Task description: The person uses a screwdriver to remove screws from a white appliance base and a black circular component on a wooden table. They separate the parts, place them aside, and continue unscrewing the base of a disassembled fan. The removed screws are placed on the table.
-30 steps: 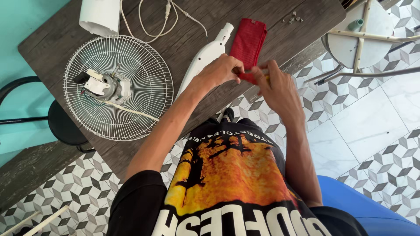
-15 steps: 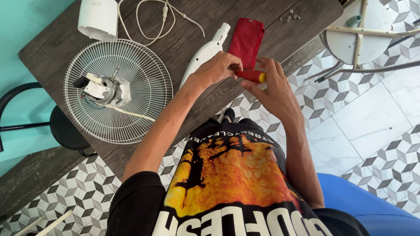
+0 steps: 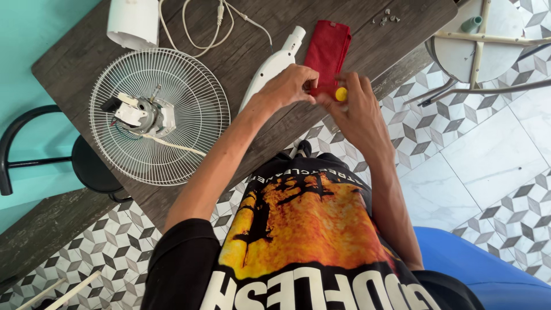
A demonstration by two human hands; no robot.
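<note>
Yellow-capped, the small tool [image 3: 340, 93] sits pinched between our left hand [image 3: 287, 87] and right hand [image 3: 359, 115], over the table edge [image 3: 287, 129]. Just beyond our grip lies a red cloth [image 3: 327, 54]; a loose pinch could drop the tool floorward.

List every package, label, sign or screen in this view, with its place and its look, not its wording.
No packages, signs or screens show.
Printed shirt: on the person, bottom centre; black, with an orange and yellow picture and large white letters below it.
No label can be made out on the red cloth, the white handle piece or the fan grille on the table.
</note>
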